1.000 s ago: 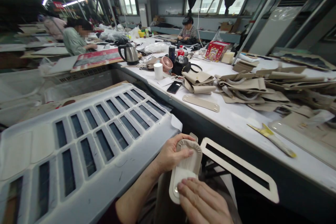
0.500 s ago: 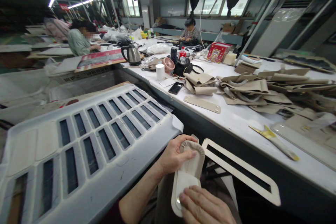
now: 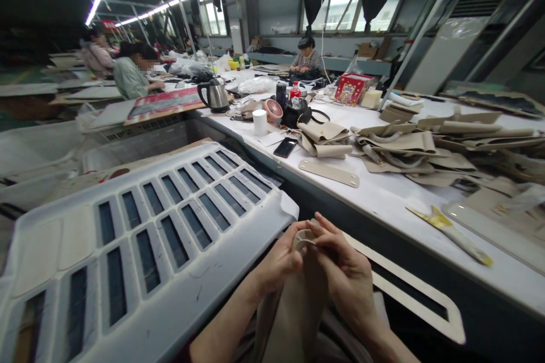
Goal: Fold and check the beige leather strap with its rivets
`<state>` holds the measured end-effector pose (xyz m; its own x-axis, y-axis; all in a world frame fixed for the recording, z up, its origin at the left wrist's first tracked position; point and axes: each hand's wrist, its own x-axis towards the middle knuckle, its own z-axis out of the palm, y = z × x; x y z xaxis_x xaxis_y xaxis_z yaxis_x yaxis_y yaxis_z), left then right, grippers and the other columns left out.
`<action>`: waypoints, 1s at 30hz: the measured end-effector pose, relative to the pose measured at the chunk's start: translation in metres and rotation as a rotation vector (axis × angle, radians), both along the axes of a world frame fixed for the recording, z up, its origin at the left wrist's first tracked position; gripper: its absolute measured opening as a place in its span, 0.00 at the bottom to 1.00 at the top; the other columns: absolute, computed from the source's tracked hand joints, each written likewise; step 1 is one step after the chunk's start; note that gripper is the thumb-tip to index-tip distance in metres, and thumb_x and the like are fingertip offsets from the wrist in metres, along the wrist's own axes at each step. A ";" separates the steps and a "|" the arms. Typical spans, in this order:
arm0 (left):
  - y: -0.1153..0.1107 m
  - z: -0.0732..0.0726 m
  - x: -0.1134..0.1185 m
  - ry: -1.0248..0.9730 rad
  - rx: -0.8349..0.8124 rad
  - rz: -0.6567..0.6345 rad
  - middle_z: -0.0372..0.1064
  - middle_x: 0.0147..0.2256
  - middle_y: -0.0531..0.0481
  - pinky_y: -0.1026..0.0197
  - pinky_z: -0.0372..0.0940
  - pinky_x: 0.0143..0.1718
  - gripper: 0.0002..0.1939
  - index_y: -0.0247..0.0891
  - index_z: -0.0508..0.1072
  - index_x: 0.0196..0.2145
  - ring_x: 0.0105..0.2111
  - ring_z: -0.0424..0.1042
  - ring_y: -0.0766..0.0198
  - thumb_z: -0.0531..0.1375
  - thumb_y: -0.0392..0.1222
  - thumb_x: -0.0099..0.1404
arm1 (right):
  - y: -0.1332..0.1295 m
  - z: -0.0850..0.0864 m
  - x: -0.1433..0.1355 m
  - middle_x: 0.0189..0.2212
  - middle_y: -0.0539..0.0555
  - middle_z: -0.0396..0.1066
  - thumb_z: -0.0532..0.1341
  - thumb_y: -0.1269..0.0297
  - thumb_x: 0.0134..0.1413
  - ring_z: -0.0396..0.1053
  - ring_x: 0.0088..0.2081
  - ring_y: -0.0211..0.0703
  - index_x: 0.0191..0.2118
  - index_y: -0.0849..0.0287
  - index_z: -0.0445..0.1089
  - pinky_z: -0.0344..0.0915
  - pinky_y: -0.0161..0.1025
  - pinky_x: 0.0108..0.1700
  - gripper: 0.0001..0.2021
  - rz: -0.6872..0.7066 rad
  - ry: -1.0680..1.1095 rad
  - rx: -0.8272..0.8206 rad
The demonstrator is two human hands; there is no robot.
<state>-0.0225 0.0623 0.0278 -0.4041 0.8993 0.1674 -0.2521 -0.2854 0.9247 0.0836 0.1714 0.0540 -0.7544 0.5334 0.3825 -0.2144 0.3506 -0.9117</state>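
Above my lap, both hands grip the rounded top end of a beige leather piece [image 3: 300, 306]. My left hand [image 3: 283, 258] is closed on its left edge, thumb on the near face. On the other side my right hand [image 3: 347, 266] pinches the same end, its fingers touching those of my left hand at the top. The lower part of the piece hangs down between my forearms. Behind my right hand, a long beige frame [image 3: 419, 289] with a slot sticks out to the right.
A grey slotted plastic rack [image 3: 170, 289] stands at the left. On the white table [image 3: 383, 204] lie a phone [image 3: 285, 147], a flat strap piece [image 3: 328, 173], a yellow-handled tool [image 3: 453, 235] and piled beige pieces [image 3: 400, 144]. A kettle [image 3: 215, 96] stands farther back; people sit beyond.
My right hand has moved up from the lower part of the piece to its top end, beside my left hand. The piece has turned, and its smooth face now shows.
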 end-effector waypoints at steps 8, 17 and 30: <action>-0.003 0.008 0.001 0.190 -0.092 0.091 0.61 0.57 0.37 0.46 0.56 0.58 0.46 0.37 0.59 0.60 0.57 0.60 0.42 0.71 0.56 0.50 | -0.006 -0.008 -0.005 0.52 0.59 0.71 0.62 0.64 0.58 0.65 0.57 0.55 0.33 0.56 0.71 0.59 0.58 0.61 0.04 -0.059 0.003 -0.121; -0.004 0.009 0.004 0.201 -0.120 0.095 0.64 0.55 0.41 0.49 0.57 0.58 0.32 0.38 0.58 0.59 0.54 0.64 0.48 0.65 0.48 0.62 | -0.008 -0.012 -0.005 0.50 0.56 0.73 0.62 0.65 0.58 0.67 0.55 0.54 0.33 0.55 0.71 0.57 0.59 0.62 0.03 -0.090 0.017 -0.121; -0.009 0.003 0.000 0.132 -0.292 0.126 0.68 0.48 0.46 0.59 0.64 0.46 0.22 0.41 0.62 0.56 0.44 0.69 0.58 0.58 0.50 0.68 | 0.002 -0.013 -0.001 0.44 0.56 0.73 0.61 0.57 0.60 0.71 0.45 0.45 0.42 0.56 0.68 0.69 0.39 0.44 0.10 -0.169 0.062 -0.384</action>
